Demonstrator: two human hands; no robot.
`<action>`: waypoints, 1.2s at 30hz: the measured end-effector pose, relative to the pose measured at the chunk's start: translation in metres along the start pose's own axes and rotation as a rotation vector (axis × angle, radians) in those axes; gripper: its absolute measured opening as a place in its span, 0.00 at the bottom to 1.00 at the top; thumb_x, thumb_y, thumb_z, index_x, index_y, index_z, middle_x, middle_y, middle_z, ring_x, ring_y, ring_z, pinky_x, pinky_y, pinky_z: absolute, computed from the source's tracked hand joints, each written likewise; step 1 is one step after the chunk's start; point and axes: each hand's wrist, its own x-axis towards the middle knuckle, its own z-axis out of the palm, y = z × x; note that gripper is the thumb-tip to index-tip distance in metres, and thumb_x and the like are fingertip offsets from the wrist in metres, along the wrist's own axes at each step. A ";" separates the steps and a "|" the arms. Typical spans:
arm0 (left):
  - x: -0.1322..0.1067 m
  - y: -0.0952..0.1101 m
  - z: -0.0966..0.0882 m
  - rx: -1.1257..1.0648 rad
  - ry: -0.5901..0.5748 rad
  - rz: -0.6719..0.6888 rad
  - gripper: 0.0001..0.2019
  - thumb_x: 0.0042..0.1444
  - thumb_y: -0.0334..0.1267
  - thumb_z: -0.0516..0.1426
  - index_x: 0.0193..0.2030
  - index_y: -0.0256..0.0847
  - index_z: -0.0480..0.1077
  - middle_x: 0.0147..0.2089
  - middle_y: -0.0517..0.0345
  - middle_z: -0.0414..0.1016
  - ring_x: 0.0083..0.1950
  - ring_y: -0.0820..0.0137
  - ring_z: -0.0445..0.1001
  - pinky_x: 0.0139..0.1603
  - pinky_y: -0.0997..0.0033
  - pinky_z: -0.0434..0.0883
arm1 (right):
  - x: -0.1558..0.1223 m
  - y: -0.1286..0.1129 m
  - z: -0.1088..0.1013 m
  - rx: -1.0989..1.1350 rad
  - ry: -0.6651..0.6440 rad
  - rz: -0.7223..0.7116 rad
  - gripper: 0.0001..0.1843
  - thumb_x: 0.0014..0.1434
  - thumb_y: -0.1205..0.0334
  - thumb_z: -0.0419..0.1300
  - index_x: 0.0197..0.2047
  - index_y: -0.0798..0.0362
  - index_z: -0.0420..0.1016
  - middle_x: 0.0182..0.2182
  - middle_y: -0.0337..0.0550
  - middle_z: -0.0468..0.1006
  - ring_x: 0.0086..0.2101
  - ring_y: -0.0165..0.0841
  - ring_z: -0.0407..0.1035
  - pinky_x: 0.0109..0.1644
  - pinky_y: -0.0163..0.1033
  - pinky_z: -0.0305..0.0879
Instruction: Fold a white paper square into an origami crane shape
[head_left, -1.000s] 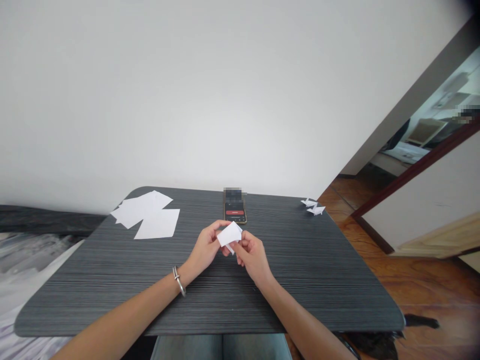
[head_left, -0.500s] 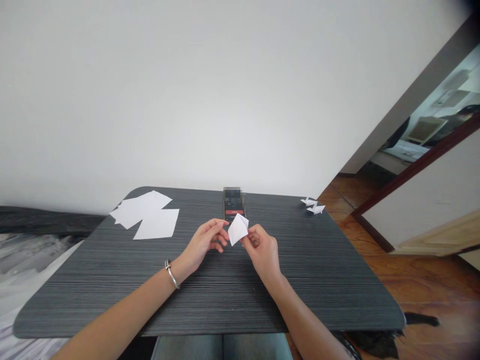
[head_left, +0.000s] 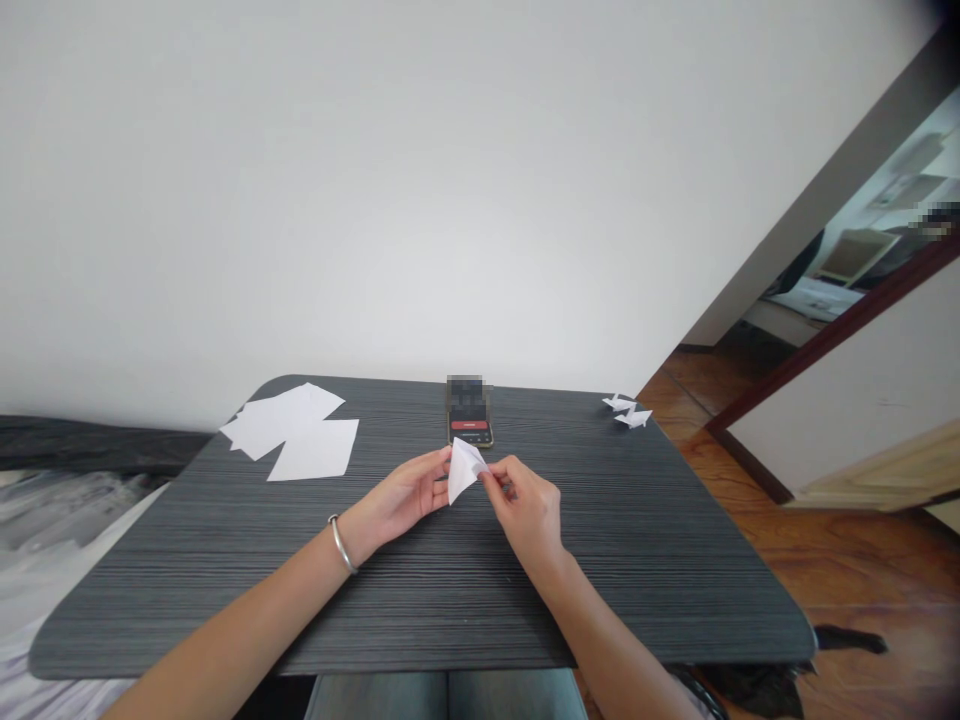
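Observation:
A small folded white paper piece (head_left: 462,468), pointed in shape, is held just above the dark striped table (head_left: 225,560) near its middle. My left hand (head_left: 397,503) pinches its left edge with the fingertips; a silver bangle sits on that wrist. My right hand (head_left: 527,507) pinches its right corner between thumb and forefinger, the other fingers curled. Both hands are closed on the paper.
A phone (head_left: 469,422) lies flat just beyond the hands, its screen lit. Several white paper sheets (head_left: 296,433) overlap at the far left of the table. Two small folded paper figures (head_left: 627,411) sit at the far right corner. A doorway opens on the right over wooden floor.
The folded paper has been turned from a flat, wide hold to a narrower, upright pointed shape. My left hand let go briefly half a second ago and now pinches it again.

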 end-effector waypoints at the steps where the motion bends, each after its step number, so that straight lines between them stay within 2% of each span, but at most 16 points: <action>1: 0.000 0.000 0.001 -0.024 -0.007 -0.015 0.07 0.55 0.33 0.54 0.37 0.32 0.69 0.31 0.54 0.74 0.29 0.75 0.72 0.30 0.78 0.71 | 0.000 0.000 0.000 -0.008 -0.002 -0.013 0.09 0.57 0.62 0.53 0.26 0.54 0.69 0.21 0.39 0.73 0.21 0.26 0.66 0.26 0.28 0.57; 4: 0.000 -0.001 0.002 -0.068 0.010 -0.036 0.07 0.56 0.35 0.53 0.37 0.33 0.69 0.29 0.56 0.73 0.25 0.78 0.70 0.23 0.81 0.68 | 0.000 0.001 -0.001 -0.029 -0.019 -0.029 0.10 0.58 0.62 0.52 0.27 0.53 0.69 0.22 0.40 0.73 0.22 0.27 0.66 0.26 0.29 0.58; 9: -0.001 0.001 0.003 -0.045 0.032 -0.002 0.11 0.55 0.40 0.53 0.38 0.34 0.69 0.30 0.56 0.72 0.26 0.78 0.70 0.23 0.81 0.68 | 0.000 0.001 -0.001 -0.065 -0.005 -0.033 0.11 0.59 0.61 0.51 0.27 0.53 0.69 0.21 0.40 0.73 0.22 0.27 0.66 0.26 0.30 0.57; 13: -0.002 0.001 0.004 -0.009 0.038 0.059 0.13 0.51 0.34 0.58 0.44 0.37 0.67 0.35 0.56 0.72 0.29 0.78 0.70 0.29 0.81 0.69 | 0.000 0.000 -0.002 -0.124 -0.007 -0.047 0.11 0.59 0.63 0.51 0.27 0.53 0.69 0.21 0.39 0.72 0.22 0.27 0.65 0.26 0.30 0.56; 15: -0.003 0.000 0.006 0.028 0.057 0.075 0.17 0.48 0.31 0.60 0.46 0.38 0.67 0.34 0.58 0.71 0.29 0.79 0.69 0.28 0.82 0.67 | 0.000 -0.002 -0.002 -0.162 -0.016 -0.072 0.11 0.59 0.64 0.50 0.27 0.53 0.68 0.21 0.39 0.72 0.22 0.27 0.65 0.26 0.30 0.55; 21: -0.006 0.001 0.014 0.213 0.108 0.135 0.23 0.44 0.31 0.62 0.49 0.40 0.65 0.34 0.59 0.69 0.26 0.82 0.64 0.23 0.84 0.59 | 0.000 -0.006 -0.001 -0.196 -0.029 -0.142 0.12 0.59 0.65 0.50 0.26 0.53 0.68 0.20 0.38 0.72 0.21 0.27 0.65 0.27 0.31 0.54; 28: -0.008 0.004 0.012 0.543 0.139 0.265 0.31 0.44 0.35 0.61 0.57 0.46 0.59 0.47 0.54 0.68 0.28 0.80 0.62 0.20 0.82 0.53 | -0.001 -0.004 -0.001 -0.107 -0.052 -0.103 0.09 0.59 0.64 0.50 0.32 0.53 0.70 0.24 0.39 0.75 0.23 0.27 0.67 0.27 0.30 0.55; 33: -0.006 0.005 0.010 0.670 0.099 0.307 0.30 0.46 0.37 0.60 0.58 0.42 0.59 0.43 0.54 0.72 0.27 0.78 0.63 0.22 0.81 0.57 | -0.002 -0.002 -0.001 -0.088 -0.062 -0.072 0.08 0.58 0.63 0.50 0.33 0.52 0.71 0.24 0.39 0.75 0.23 0.27 0.67 0.26 0.30 0.55; 36: -0.004 0.002 0.007 0.721 0.069 0.379 0.27 0.47 0.37 0.59 0.56 0.40 0.62 0.45 0.53 0.73 0.34 0.72 0.69 0.30 0.77 0.64 | -0.002 0.000 -0.001 -0.084 -0.063 -0.067 0.08 0.58 0.63 0.51 0.32 0.52 0.71 0.24 0.39 0.75 0.22 0.27 0.67 0.26 0.30 0.55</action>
